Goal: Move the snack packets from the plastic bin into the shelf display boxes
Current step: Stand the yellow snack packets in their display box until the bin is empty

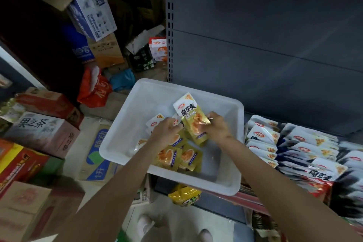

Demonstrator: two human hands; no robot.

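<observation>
A dim stockroom aisle is shown, with a grey perforated-metal shelving unit (255, 35) forming the backdrop. At far left, stacked printed cardboard cartons (41, 133) are crowded over the floor, with a crumpled red plastic bag (94, 88) behind them. At centre, a translucent white rectangular plastic bin (137, 108) is set at the shelf edge, and a loose layer of yellow-and-white foil snack packets (176, 156) is left on its bottom. The left hand (167, 133) is lowered into the bin with fingers curled onto the near edge of a small bundle of packets; the exact grip is partly hidden. The upright yellow-and-white packet (191, 118) is held between both hands, its long axis running from the near right up to the far left, its white top pointing away from the person. The right hand (218, 125) is placed just right of it, and its lower right edge is pinched by the fingertips. Both forearms are extended forward and converge over the bin. At right, the shelf display boxes (294, 143) are already packed with rows of white-topped packets, lying just beside the bin. The right hand is judged nearer to them, so a rightward carry is expected.
</observation>
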